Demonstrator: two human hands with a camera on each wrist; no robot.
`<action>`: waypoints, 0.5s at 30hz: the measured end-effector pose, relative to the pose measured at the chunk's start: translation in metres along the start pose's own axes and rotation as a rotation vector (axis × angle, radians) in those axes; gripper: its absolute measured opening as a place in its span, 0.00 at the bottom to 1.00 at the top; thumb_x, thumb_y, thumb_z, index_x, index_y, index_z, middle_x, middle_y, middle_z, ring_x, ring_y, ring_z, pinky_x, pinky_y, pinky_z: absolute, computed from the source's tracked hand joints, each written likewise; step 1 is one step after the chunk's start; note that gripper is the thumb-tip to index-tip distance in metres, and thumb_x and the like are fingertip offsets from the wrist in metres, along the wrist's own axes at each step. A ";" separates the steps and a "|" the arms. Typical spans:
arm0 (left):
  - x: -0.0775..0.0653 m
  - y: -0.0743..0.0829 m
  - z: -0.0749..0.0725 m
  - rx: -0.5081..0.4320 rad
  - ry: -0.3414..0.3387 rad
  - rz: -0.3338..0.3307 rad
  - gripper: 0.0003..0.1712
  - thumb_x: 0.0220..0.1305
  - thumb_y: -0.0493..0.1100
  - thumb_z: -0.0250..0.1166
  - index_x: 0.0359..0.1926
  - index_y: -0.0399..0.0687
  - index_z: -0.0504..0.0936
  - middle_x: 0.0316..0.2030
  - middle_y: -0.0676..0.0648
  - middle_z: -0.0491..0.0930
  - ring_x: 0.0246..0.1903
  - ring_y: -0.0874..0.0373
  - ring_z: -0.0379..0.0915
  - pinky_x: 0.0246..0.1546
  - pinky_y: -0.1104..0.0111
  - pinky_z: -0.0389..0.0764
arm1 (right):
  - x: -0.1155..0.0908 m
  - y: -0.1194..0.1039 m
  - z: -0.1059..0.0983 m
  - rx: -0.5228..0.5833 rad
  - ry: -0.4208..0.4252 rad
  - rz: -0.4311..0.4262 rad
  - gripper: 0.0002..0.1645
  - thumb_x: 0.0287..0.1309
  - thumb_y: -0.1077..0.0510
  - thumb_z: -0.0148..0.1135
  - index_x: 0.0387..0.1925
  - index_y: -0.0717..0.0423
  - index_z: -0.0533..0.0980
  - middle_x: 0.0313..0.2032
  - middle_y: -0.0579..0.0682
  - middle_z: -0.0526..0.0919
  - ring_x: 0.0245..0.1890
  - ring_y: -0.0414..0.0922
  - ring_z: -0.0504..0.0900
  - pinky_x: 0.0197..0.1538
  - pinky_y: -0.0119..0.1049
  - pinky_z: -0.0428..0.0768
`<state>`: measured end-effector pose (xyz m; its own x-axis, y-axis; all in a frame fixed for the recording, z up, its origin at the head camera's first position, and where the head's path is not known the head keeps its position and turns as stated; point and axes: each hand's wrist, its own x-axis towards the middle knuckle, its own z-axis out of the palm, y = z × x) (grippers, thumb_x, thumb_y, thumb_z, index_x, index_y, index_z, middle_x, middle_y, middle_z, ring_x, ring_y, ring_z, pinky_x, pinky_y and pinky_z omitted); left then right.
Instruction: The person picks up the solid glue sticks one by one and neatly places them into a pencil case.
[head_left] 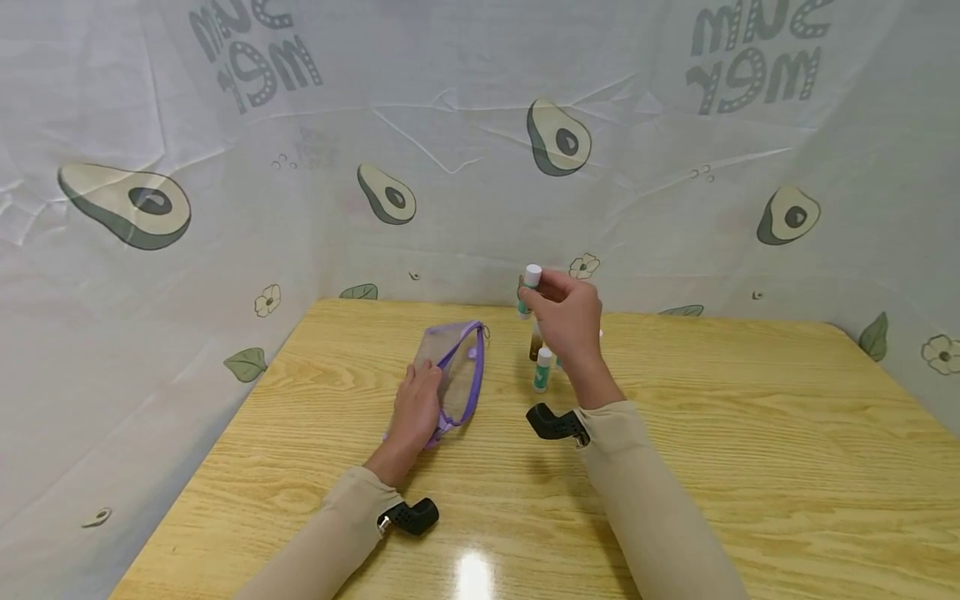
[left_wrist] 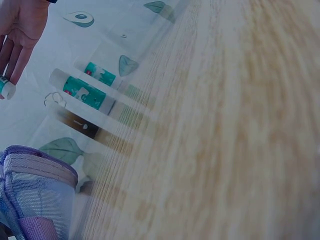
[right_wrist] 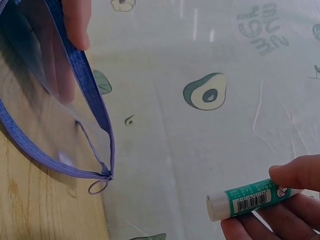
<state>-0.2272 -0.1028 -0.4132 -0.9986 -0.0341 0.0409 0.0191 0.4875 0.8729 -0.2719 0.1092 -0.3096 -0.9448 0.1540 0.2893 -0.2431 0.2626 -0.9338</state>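
Note:
My right hand [head_left: 572,321] pinches a green-and-white glue stick [right_wrist: 254,198] between thumb and fingers, raised above the table. Its barcode label shows in the right wrist view. My left hand [head_left: 417,404] holds the near side of a clear mesh pouch [head_left: 478,385] with purple zipper edging, whose mouth gapes toward the right. Some left fingers show through the pouch's see-through side; the thumb is hidden. Below the right hand another glue stick [head_left: 542,372] stands upright beside a brown cylindrical item [left_wrist: 82,124]. A further green-and-white stick [left_wrist: 100,73] is partly hidden behind the right hand.
The wood-grain table [head_left: 750,450] extends to both sides. Behind it hangs a pale sheet [head_left: 465,242] printed with avocados. A black camera mount [head_left: 555,422] juts from the right sleeve, and another [head_left: 417,517] from the left.

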 end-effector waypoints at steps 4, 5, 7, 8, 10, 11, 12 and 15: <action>0.000 0.000 0.001 -0.029 0.000 -0.010 0.35 0.85 0.51 0.35 0.78 0.32 0.66 0.81 0.36 0.60 0.85 0.34 0.37 0.85 0.39 0.37 | -0.002 0.000 0.004 0.000 -0.008 0.005 0.23 0.70 0.55 0.69 0.63 0.58 0.83 0.56 0.59 0.89 0.58 0.53 0.88 0.63 0.50 0.86; 0.001 0.000 0.001 -0.032 -0.001 -0.015 0.35 0.85 0.52 0.35 0.78 0.32 0.66 0.81 0.37 0.60 0.85 0.35 0.37 0.85 0.39 0.37 | -0.004 0.000 0.006 -0.002 -0.012 0.005 0.23 0.70 0.55 0.69 0.63 0.58 0.83 0.56 0.59 0.90 0.57 0.53 0.88 0.63 0.51 0.86; 0.001 -0.001 0.002 -0.036 0.000 -0.019 0.36 0.85 0.52 0.35 0.78 0.32 0.66 0.81 0.37 0.60 0.85 0.35 0.37 0.85 0.39 0.37 | -0.007 0.001 0.010 -0.015 -0.019 0.003 0.24 0.70 0.54 0.69 0.63 0.58 0.83 0.55 0.59 0.90 0.57 0.53 0.88 0.62 0.51 0.86; 0.002 -0.001 0.003 -0.039 0.001 -0.022 0.36 0.85 0.52 0.36 0.78 0.33 0.66 0.81 0.37 0.60 0.85 0.35 0.37 0.85 0.39 0.37 | -0.009 0.001 0.013 -0.027 -0.024 -0.004 0.24 0.70 0.54 0.69 0.64 0.57 0.83 0.55 0.59 0.90 0.58 0.53 0.88 0.62 0.52 0.86; 0.001 -0.001 0.003 -0.042 0.000 -0.028 0.36 0.85 0.53 0.36 0.78 0.33 0.65 0.82 0.38 0.60 0.85 0.36 0.37 0.85 0.39 0.37 | -0.012 0.003 0.020 -0.044 -0.038 -0.022 0.24 0.71 0.54 0.69 0.64 0.57 0.83 0.55 0.60 0.90 0.58 0.54 0.88 0.62 0.53 0.86; 0.001 -0.001 0.003 -0.047 -0.003 -0.034 0.36 0.85 0.53 0.36 0.79 0.34 0.65 0.82 0.39 0.59 0.86 0.36 0.37 0.85 0.40 0.37 | -0.014 0.004 0.023 -0.051 -0.048 -0.034 0.24 0.71 0.54 0.69 0.64 0.57 0.83 0.54 0.60 0.90 0.58 0.55 0.88 0.62 0.53 0.86; 0.001 -0.001 0.003 -0.047 0.000 -0.032 0.36 0.85 0.53 0.36 0.79 0.34 0.65 0.82 0.38 0.59 0.86 0.36 0.37 0.85 0.39 0.37 | -0.015 0.006 0.027 -0.064 -0.057 -0.044 0.24 0.71 0.54 0.69 0.64 0.57 0.82 0.54 0.59 0.91 0.58 0.54 0.88 0.62 0.53 0.86; 0.001 -0.001 0.000 -0.045 0.004 -0.029 0.36 0.85 0.52 0.36 0.79 0.33 0.64 0.82 0.37 0.59 0.85 0.35 0.37 0.85 0.39 0.37 | -0.017 0.009 0.037 -0.076 -0.081 -0.062 0.24 0.71 0.54 0.69 0.64 0.56 0.82 0.54 0.58 0.91 0.58 0.54 0.88 0.60 0.53 0.87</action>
<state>-0.2280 -0.1032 -0.4141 -0.9986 -0.0509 0.0171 -0.0074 0.4462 0.8949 -0.2656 0.0737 -0.3304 -0.9437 0.0587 0.3255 -0.2874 0.3413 -0.8949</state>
